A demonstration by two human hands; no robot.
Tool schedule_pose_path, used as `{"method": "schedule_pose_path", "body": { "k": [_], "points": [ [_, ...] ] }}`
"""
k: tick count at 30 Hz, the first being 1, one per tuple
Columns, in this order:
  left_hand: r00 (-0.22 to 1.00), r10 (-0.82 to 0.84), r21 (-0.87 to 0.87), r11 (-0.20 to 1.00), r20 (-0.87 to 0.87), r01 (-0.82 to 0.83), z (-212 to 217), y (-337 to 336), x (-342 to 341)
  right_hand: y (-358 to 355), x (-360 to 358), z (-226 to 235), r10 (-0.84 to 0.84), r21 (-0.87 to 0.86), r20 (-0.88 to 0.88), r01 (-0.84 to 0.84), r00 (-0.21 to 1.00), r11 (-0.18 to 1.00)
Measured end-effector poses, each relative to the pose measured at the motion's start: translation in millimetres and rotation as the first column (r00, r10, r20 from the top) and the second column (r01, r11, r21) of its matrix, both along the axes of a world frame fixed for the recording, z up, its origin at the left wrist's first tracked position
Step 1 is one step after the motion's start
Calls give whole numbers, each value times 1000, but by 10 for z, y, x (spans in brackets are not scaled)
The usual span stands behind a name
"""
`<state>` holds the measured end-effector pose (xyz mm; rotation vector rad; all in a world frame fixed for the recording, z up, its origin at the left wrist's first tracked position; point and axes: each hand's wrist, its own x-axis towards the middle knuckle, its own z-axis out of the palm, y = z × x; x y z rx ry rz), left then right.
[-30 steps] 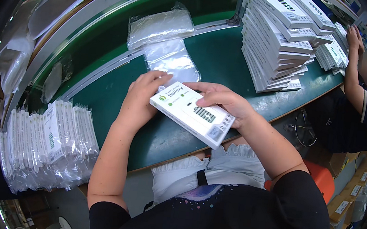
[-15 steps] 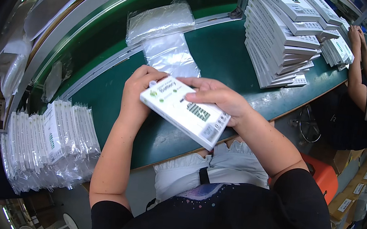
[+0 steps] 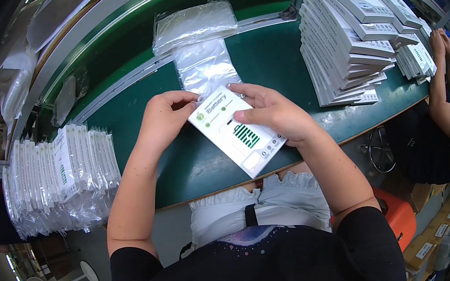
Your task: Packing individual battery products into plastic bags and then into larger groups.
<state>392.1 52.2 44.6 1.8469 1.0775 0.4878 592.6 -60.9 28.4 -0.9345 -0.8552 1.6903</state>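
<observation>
My right hand (image 3: 276, 116) grips a flat white box (image 3: 234, 133) with green stripes on its face, thumb on top and fingers around the far edge. The box is tilted above the green table. At its upper left corner the fingers of my left hand (image 3: 169, 112) are pinched together, beside a small translucent piece (image 3: 201, 99) whose kind I cannot make out. Just beyond the box lies a clear plastic bag (image 3: 206, 65), partly hidden by it, at the foot of a pile of clear bags (image 3: 197, 25).
Tall stacks of white boxes (image 3: 348, 54) stand on the green table (image 3: 269, 56) at the far right. Several bagged boxes (image 3: 64, 168) stand in a row at the left. A person (image 3: 442, 111) works at the right, near an orange stool (image 3: 392, 217).
The box has turned its face up more and shifted slightly right. My left hand has drawn back from behind the box, so its pinched fingers now show at the corner.
</observation>
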Motion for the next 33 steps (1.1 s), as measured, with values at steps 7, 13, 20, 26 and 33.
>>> {"method": "schedule_pose_path", "body": {
  "k": [7,13,20,26,33],
  "points": [
    [991,-130,199,971,-31,134,192,-279,9,-42,-290,-304,-446,348,261,348,856,871],
    [935,49,-123,992,352,-6,126,-402,-67,-174,-329,22,-508,89,-8,507,861,857],
    [528,485,-587,809,697,31,-6,-666,68,-288,-404,104,-271,73,273,261,923,963],
    [534,437,-612,764,724,205,214,-897,2,-408,-320,339,-395,466,452,166,799,869],
    [740,134,-596,693,659,405,368,-1095,-139,-521,-384,585,-872,896,70,355,484,268]
  ]
}}
